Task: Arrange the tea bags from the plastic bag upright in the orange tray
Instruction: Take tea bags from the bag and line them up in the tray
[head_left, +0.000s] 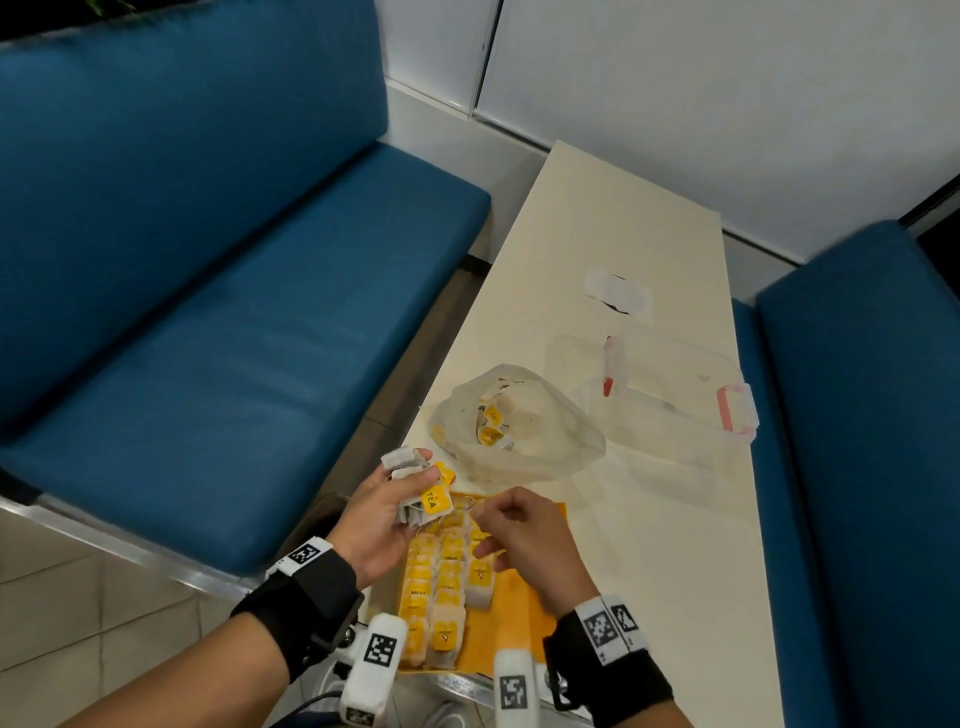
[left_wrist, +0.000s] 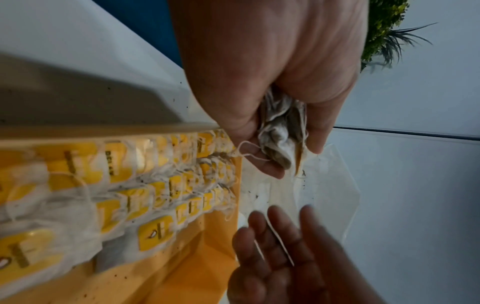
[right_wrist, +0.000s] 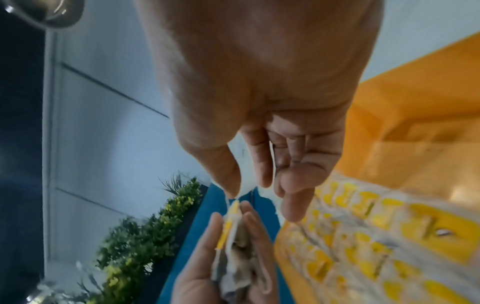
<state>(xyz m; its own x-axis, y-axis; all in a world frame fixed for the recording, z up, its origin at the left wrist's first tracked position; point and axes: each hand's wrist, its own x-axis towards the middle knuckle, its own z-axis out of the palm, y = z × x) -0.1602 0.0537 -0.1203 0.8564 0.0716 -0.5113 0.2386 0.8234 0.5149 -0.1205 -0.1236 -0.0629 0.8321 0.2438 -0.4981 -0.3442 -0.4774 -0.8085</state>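
Observation:
My left hand (head_left: 387, 501) hovers at the orange tray's (head_left: 524, 618) far left corner and grips a bunch of tea bags (head_left: 418, 493) with yellow tags. The left wrist view shows that crumpled bunch (left_wrist: 280, 133) held in the curled fingers. My right hand (head_left: 498, 525) hangs over the tray beside it, fingers loosely curled and holding no bag. A thin white thread (left_wrist: 280, 244) lies across its fingers. Rows of tea bags (head_left: 441, 582) stand in the tray's left part. The clear plastic bag (head_left: 535, 431) lies just beyond the tray, with more tea bags inside.
A clear plastic box with pink latches (head_left: 675, 400) stands to the right of the bag on the cream table (head_left: 649, 571). A torn white wrapper (head_left: 618, 293) lies farther back. Blue benches (head_left: 234, 338) flank the table on both sides.

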